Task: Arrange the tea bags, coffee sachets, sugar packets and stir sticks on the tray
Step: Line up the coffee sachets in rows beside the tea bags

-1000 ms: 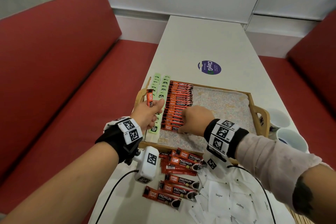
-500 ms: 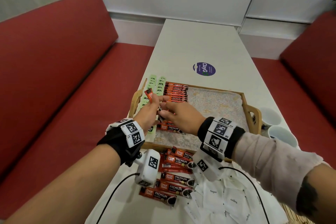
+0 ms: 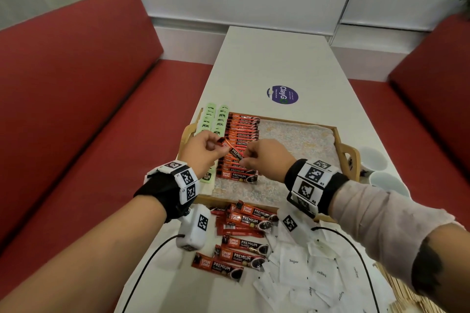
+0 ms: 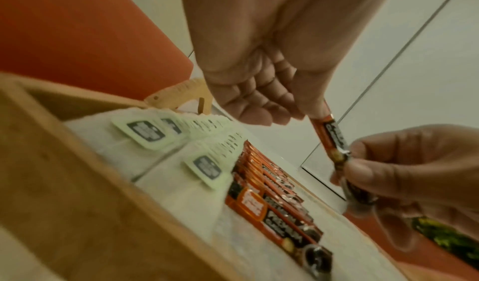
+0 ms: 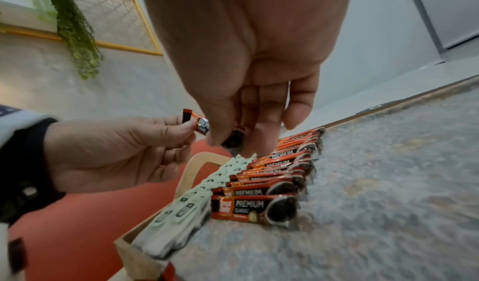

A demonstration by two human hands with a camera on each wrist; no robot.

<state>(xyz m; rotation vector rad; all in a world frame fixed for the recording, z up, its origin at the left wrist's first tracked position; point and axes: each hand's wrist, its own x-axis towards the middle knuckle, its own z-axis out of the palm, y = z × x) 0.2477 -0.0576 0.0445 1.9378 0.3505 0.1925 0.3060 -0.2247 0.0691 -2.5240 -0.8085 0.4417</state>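
Note:
Both hands hold one red coffee sachet (image 3: 232, 151) above the wooden tray (image 3: 338, 132). My left hand (image 3: 203, 154) pinches its upper end (image 5: 198, 124), and my right hand (image 3: 264, 157) pinches its lower end (image 4: 344, 168). On the tray's left side lie two columns of green tea bags (image 3: 216, 119) and a long row of red coffee sachets (image 3: 241, 132). More coffee sachets (image 3: 241, 246) and white sugar packets (image 3: 305, 269) lie loose on the table in front of the tray. Wooden stir sticks (image 3: 391, 284) show at the lower right edge.
The tray's right half shows bare patterned liner (image 3: 300, 142). Two white cups (image 3: 381, 170) stand right of the tray. A purple sticker (image 3: 282, 95) marks the white table (image 3: 274, 58) beyond. Red benches (image 3: 89, 109) flank the table. Cables run from the wrist cameras across the near table.
My right hand lifted from the sachet row and met my left hand. The sachet held upright by the left hand alone is now held at both ends, tilted over the row.

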